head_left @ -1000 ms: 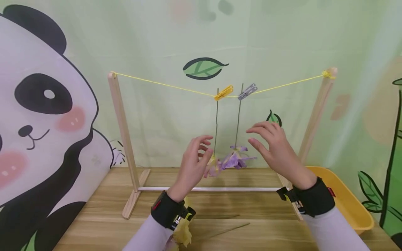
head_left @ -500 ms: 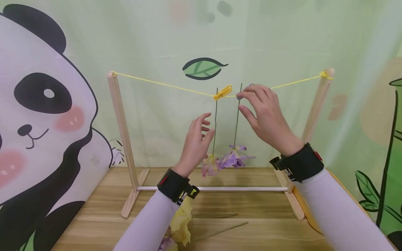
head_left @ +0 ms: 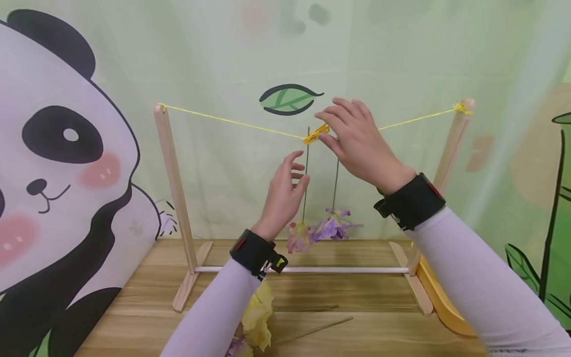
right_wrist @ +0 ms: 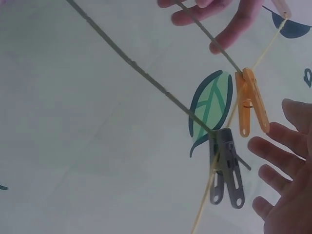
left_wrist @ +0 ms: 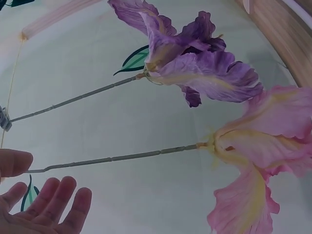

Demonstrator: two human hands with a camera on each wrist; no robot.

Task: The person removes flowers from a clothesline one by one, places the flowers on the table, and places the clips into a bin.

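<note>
Two artificial irises hang head down from a yellow string (head_left: 232, 120). An orange clothespin (head_left: 314, 135) holds the stem of the pink iris (left_wrist: 263, 136); a grey clothespin (right_wrist: 225, 168) holds that of the purple iris (left_wrist: 204, 68). My right hand (head_left: 359, 146) is raised beside the orange clothespin, thumb and fingers apart around its handle end. The right wrist view shows those fingers close to the clothespin without a pinch. From the head, this hand hides the grey clothespin. My left hand (head_left: 285, 196), fingers loosely bent, is beside the pink iris's stem and holds nothing.
Wooden posts (head_left: 176, 188) carry the string, joined low down by a white rod (head_left: 348, 270). A yellow flower (head_left: 257, 315) and thin stems (head_left: 321, 327) lie on the table (head_left: 142, 297). A yellow tray (head_left: 446, 310) stands at right, partly behind my arm.
My right hand has risen and moved left, past the grey clothespin to the orange one. My left hand has risen along the pink iris's stem. Both irises still hang.
</note>
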